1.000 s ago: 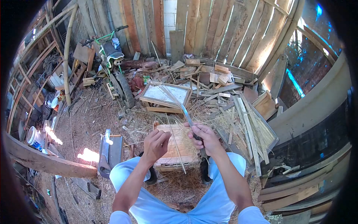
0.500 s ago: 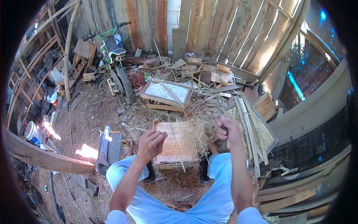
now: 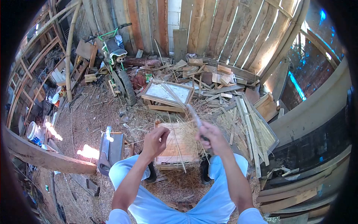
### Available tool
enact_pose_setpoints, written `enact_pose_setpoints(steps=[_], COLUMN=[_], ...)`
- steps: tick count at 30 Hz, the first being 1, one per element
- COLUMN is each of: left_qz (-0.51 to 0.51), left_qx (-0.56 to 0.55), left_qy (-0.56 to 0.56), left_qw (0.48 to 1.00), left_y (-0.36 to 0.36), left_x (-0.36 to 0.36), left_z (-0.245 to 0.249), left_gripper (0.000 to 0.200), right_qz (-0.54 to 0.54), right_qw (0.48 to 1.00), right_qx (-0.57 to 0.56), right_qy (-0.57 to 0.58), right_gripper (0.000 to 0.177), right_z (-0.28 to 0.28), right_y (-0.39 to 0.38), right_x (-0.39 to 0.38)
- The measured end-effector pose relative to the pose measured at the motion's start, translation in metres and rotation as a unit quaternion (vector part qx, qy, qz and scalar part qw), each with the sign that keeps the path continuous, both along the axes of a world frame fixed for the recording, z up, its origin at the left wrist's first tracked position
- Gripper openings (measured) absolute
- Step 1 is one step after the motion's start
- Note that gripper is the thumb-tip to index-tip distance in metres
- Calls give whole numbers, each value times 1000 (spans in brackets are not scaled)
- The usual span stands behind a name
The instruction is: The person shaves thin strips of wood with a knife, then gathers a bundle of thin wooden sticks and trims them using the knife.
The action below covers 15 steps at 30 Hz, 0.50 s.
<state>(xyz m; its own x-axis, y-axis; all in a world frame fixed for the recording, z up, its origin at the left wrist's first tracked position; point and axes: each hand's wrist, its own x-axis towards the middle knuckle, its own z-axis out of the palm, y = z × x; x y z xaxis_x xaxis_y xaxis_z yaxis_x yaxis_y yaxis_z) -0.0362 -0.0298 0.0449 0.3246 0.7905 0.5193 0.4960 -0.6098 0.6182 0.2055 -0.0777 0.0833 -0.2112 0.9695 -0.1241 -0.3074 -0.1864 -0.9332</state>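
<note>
My right hand [image 3: 213, 139] is wrapped round the dark handle of a knife [image 3: 194, 115]. Its blade points up and away to the left, above a tangle of fine straw-like shavings [image 3: 192, 140]. To the left, my left hand [image 3: 156, 142] is closed in a pinch on a thin strip [image 3: 138, 141], a bit of which shows beside the fingers; the rest is hard to see. Below and between both hands is a low slatted wooden stool [image 3: 173, 150]. Across it lies a long thin stick [image 3: 176, 143].
A handsaw [image 3: 105, 149] rests on a dark box at the left. Ahead are a wooden frame [image 3: 164, 106], a heap of scrap wood [image 3: 214, 76] and a small motorbike [image 3: 123, 80]. Long strips [image 3: 250, 130] lean at the right. Wood chips cover the ground.
My right hand has swung left and inward with the knife, its blade now tilting left. My left hand has turned slightly and moved a little to the right.
</note>
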Motion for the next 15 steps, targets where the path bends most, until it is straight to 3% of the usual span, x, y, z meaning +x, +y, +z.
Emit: enact_pose_setpoints(steps=[4, 10, 15], left_qz=[-31, -45, -80], left_qx=[1, -84, -5], left_qy=[-39, -61, -27], left_qw=[999, 994, 996], left_y=[-8, -18, -14], left_x=[15, 13, 8], left_z=[3, 9, 11], left_gripper=[4, 4, 5], right_qz=[20, 71, 61], right_qw=[1000, 997, 996], right_qx=[-16, -11, -43], right_qy=[12, 13, 41], right_gripper=[42, 40, 39], right_z=[-7, -7, -3], right_y=[4, 4, 2], right_x=[-26, -28, -20])
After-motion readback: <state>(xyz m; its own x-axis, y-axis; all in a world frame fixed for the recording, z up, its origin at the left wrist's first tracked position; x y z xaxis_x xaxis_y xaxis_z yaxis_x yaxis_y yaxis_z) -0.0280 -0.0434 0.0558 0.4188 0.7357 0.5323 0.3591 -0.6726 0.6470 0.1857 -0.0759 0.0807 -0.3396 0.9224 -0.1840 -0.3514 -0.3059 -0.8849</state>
